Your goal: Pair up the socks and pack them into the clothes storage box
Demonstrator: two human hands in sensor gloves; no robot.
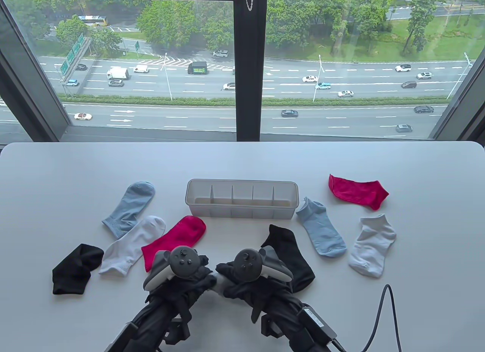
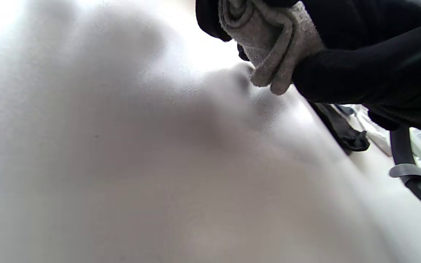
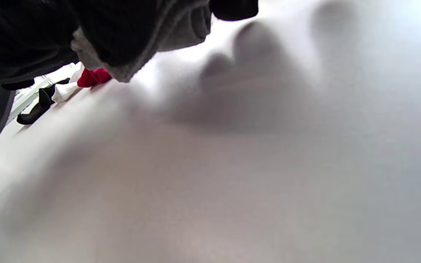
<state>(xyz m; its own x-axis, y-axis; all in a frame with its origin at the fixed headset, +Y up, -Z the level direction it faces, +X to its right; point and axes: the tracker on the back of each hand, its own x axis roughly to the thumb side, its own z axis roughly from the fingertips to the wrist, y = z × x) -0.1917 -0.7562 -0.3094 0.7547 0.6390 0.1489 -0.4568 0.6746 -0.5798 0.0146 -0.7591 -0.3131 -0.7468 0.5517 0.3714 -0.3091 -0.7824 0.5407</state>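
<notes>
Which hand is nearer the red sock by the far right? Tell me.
Right. The right hand sits nearer the red sock, which lies beyond it to the right; the left hand is further left.

Both wrist views were blurred across the table [image 2: 122,164], and the trackers hid the fingers of both hands in the table view.

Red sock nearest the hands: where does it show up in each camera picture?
Table view: red sock left of centre, just beyond the left hand.
Left wrist view: not in it.
Right wrist view: small, upper left.
Shared landmark: the grey sock gripped by both hands, seen in both wrist views.
</notes>
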